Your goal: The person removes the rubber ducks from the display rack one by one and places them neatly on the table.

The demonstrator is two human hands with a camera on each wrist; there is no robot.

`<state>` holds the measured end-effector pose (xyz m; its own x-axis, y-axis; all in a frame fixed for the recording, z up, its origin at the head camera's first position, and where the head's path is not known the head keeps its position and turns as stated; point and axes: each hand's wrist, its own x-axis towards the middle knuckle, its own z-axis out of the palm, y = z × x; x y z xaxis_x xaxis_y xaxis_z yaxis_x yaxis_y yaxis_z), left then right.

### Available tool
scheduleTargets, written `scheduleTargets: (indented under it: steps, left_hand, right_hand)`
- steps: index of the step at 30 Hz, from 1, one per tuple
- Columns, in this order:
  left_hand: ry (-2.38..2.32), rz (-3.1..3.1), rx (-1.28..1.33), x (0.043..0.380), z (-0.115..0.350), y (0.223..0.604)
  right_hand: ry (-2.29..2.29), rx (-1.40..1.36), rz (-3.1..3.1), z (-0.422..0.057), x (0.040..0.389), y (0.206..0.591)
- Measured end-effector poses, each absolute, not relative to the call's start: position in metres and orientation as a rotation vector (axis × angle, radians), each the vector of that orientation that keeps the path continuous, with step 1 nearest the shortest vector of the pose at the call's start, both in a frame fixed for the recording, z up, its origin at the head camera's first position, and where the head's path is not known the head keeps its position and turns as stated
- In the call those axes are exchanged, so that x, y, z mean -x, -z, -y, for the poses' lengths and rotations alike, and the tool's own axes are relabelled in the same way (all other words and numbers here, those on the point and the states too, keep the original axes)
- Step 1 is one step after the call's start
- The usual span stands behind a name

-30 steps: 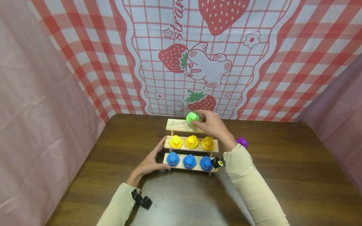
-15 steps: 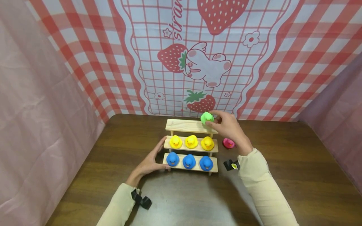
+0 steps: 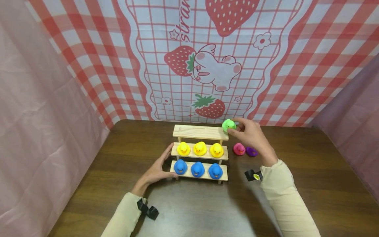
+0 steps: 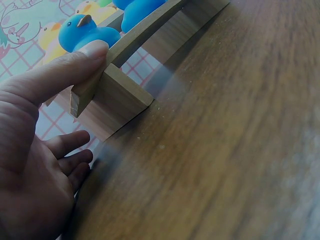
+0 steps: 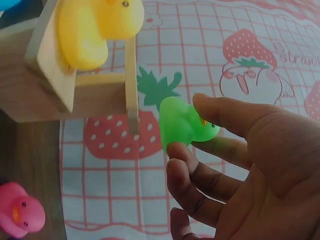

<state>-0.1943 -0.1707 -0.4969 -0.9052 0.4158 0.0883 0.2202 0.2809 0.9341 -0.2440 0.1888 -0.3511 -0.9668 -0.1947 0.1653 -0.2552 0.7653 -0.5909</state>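
Observation:
A three-tier wooden display stand (image 3: 196, 132) stands on the table. Blue rubber ducks (image 3: 197, 169) line its lowest shelf, and yellow rubber ducks (image 3: 200, 148) sit in a row on the middle one. At the stand's left side my left hand (image 3: 156, 170) grips it, thumb (image 4: 75, 65) over the lowest shelf's end and index finger up by the middle shelf; the index fingertip is hidden in the left wrist view. My right hand (image 3: 251, 135) pinches a green rubber duck (image 5: 182, 122) between thumb and fingers, at the top shelf's right end. The right wrist view shows it apart from the wood.
A pink duck (image 3: 239, 149) and a purple duck (image 3: 251, 151) are on the table right of the stand. Behind the table hangs a red-and-white checked cloth (image 3: 299, 82) with strawberries. Pink curtains (image 3: 38, 115) flank both sides.
My right hand has carried the green duck rightward, from the top shelf's middle to its right end. The pink and purple ducks now both show. My left hand stays at the stand.

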Motion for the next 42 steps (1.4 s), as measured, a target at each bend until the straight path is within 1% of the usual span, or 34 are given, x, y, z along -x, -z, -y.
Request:
scheduleTargets:
  steps: [29,42]
  left_hand:
    - [-1.693,-2.363,-0.620,0.195,0.172,0.498]
    - [-1.693,-2.360,-0.593,0.195,0.172,0.498]
  right_hand:
    - [-0.836,-0.280,2.865,-0.263,0.237,0.379]
    - [-0.812,-0.184,2.917,-0.293,0.235,0.398]
